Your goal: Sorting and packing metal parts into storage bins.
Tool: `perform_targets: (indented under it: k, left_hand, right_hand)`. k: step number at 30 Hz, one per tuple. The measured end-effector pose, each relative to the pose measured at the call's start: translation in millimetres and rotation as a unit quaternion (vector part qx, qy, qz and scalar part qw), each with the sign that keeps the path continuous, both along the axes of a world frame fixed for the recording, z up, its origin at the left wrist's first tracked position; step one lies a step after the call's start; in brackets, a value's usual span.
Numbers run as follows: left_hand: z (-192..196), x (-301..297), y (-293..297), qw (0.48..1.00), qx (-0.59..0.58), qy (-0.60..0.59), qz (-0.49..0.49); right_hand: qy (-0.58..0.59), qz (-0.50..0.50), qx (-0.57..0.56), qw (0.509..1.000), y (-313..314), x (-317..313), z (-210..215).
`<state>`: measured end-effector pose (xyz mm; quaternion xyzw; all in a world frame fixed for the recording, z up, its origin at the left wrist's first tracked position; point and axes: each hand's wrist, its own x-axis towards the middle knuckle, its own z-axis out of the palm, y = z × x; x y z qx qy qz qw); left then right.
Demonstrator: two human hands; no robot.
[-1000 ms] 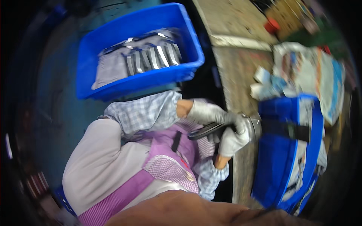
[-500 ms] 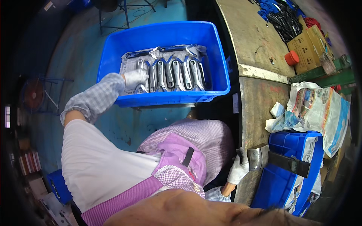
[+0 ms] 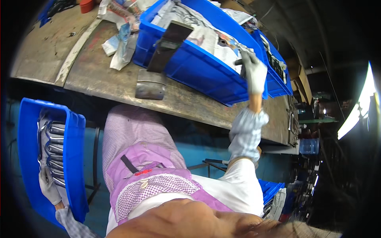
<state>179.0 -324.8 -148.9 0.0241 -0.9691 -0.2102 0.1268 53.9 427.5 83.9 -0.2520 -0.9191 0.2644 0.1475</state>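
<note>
My left hand (image 3: 48, 186), in a white glove, reaches into the blue plastic bin (image 3: 75, 158) at the left. Its fingers are stretched out beside the near end of a row of adjustable wrenches (image 3: 56, 148); I see nothing gripped in them. Grey paper lines that bin under the wrenches. My right hand (image 3: 254, 73), gloved with dark fingertips, is over the near right end of a larger blue bin (image 3: 198, 59) on the workbench. Its fingers are apart, close to the newspaper (image 3: 214, 43) inside; what lies under the paper there is hidden.
A curved metal block with a dark bar (image 3: 160, 59) stands on the worn workbench (image 3: 107, 79) against the larger bin. Crumpled paper (image 3: 121, 45) lies to its left, and a red cup (image 3: 86, 5) farther back. Another blue bin (image 3: 274, 67) adjoins at the right.
The view has swung right toward the workbench. My right hand has gone from beside the metal block to the larger bin. The left hand remains in the wrench bin, its fingers now extended.
</note>
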Motion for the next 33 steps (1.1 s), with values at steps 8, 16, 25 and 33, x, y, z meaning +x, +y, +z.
perform_targets:
  k: [8,16,25,33]
  left_hand:
    - [63,-86,244,0.901,0.026,0.225,-0.369]
    - [74,-118,382,0.805,0.016,0.271,-0.527]
    - [88,-124,412,0.807,0.030,0.214,-0.550]
    - [98,-121,464,0.821,0.222,0.162,-0.500]
  right_hand:
    - [-0.333,-0.040,0.170,0.927,188,-12,-29]
    - [-0.230,-0.087,0.030,0.969,175,-16,-34]
    - [0.154,0.063,-0.130,0.977,102,13,-11]
    - [-0.221,0.203,-0.426,0.854,-93,111,-33]
